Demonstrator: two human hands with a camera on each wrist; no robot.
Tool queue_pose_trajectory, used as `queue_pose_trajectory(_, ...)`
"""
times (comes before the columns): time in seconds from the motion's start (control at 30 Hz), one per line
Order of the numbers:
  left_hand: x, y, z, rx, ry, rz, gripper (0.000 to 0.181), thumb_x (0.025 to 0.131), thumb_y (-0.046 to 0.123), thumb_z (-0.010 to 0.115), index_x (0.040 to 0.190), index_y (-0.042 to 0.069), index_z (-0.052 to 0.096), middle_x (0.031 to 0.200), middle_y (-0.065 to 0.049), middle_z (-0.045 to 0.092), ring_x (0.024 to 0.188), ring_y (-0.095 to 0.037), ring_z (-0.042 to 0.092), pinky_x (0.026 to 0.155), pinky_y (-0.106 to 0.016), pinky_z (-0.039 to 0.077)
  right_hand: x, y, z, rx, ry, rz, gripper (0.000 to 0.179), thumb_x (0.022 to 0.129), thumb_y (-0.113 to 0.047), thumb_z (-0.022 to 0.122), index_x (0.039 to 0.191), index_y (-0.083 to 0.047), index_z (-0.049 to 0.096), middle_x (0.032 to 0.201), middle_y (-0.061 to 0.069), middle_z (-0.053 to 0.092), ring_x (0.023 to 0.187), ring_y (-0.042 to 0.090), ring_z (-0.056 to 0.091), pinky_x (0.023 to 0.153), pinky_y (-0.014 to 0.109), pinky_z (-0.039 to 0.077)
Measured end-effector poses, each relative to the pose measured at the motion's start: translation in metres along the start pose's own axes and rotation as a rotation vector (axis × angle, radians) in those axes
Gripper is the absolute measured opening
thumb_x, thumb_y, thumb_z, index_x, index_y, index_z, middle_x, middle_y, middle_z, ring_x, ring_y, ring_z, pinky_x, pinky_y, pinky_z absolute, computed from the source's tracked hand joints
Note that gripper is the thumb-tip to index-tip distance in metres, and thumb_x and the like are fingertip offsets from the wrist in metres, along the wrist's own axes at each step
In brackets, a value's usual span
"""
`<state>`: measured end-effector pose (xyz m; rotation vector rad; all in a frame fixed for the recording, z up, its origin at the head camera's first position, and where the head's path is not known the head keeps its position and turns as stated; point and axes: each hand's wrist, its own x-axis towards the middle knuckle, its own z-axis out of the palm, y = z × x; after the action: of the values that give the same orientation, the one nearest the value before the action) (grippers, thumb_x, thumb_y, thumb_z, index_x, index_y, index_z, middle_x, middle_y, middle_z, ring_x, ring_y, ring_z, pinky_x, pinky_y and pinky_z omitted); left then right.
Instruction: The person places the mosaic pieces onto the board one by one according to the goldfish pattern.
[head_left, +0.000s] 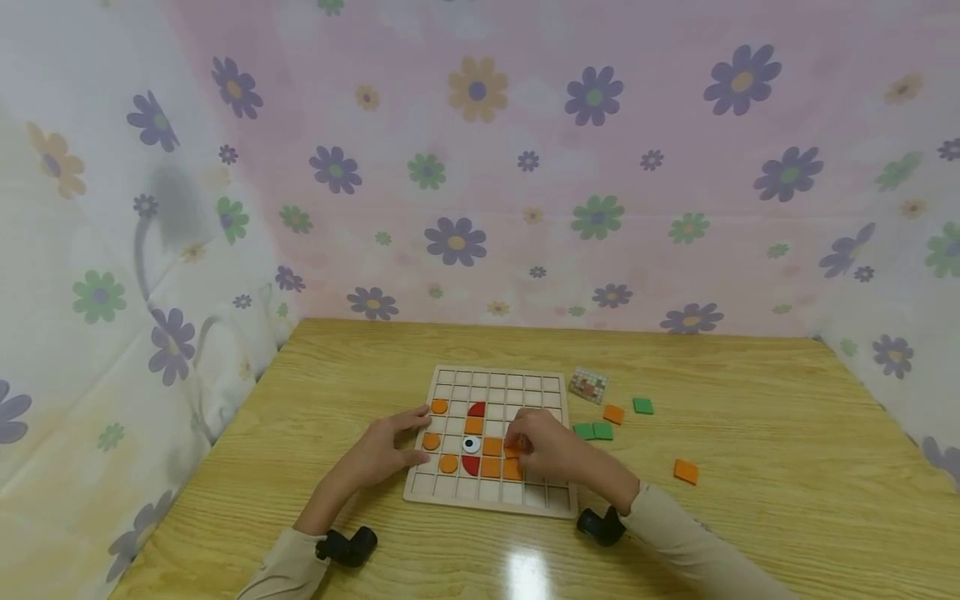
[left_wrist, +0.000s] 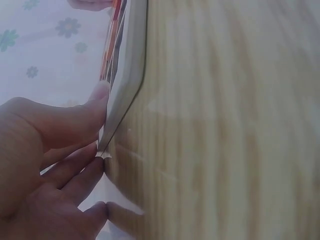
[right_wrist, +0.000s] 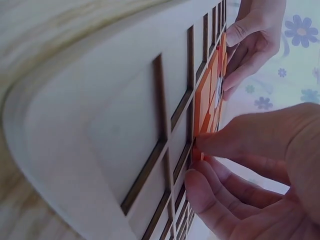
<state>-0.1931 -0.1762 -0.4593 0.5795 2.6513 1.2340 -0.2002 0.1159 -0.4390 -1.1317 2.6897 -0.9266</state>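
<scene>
A wooden grid board [head_left: 540, 500] lies on the table with colored pieces in its cells. My left hand [head_left: 378, 450] rests at the board's left edge, its thumb [left_wrist: 75, 120] against the rim and its fingers loosely extended. Over the middle of the grid, my right hand [head_left: 546, 443] pinches an orange square tile [head_left: 513, 451] between thumb and fingertips. Orange square tiles [head_left: 491, 467] sit just left of that hand. Beside them are a white eye disc [head_left: 471, 444] and two red quarter-round pieces [head_left: 477, 409]. Several orange round pieces [head_left: 448, 463] lie nearer the left edge.
Right of the board lie a small picture card [head_left: 589, 385], several green square tiles [head_left: 603, 431] and loose orange tiles [head_left: 686, 472]. A flowered cloth [head_left: 525, 192] hangs behind the table [head_left: 750, 400]. Each wrist wears a black camera [head_left: 600, 527].
</scene>
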Motion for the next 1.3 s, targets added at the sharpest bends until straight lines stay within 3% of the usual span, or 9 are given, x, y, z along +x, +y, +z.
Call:
queue_pose_trajectory(0.43,0.001,0.001,0.001,0.017,0.003,-0.004,0.055,0.081,0.011,0.075,0.132,0.003,0.055,0.146,-0.007,0.042,0.138,-0.030,0.028,0.109,-0.049,0.026,-0.004,-0.004,-0.002,-0.026,0.008,0.030,0.013,0.079,0.009,0.069,0.087,0.001,0.072,0.083,0.006,0.061,0.073,0.015,0.056,0.061,0.021,0.049)
queue_pose_trajectory(0.9,0.000,-0.004,0.000,0.029,0.009,0.004,0.056,0.081,0.015,0.075,0.132,0.004,0.056,0.145,-0.005,0.042,0.137,-0.030,0.030,0.108,-0.050,0.027,-0.020,0.000,-0.008,-0.032,0.016,-0.050,0.021,0.082,0.009,0.061,0.088,-0.007,0.073,0.088,0.001,0.062,0.077,0.011,0.057,0.061,0.020,0.049)
queue_pose_trajectory(1.3,0.000,-0.001,0.000,0.021,0.006,-0.006,0.055,0.082,0.014,0.075,0.132,0.005,0.056,0.146,-0.006,0.042,0.137,-0.030,0.030,0.108,-0.050,0.027,-0.017,0.003,-0.001,-0.088,0.033,-0.010,0.011,0.086,-0.005,0.066,0.085,-0.011,0.075,0.085,-0.002,0.059,0.071,0.007,0.050,0.060,0.020,0.046)
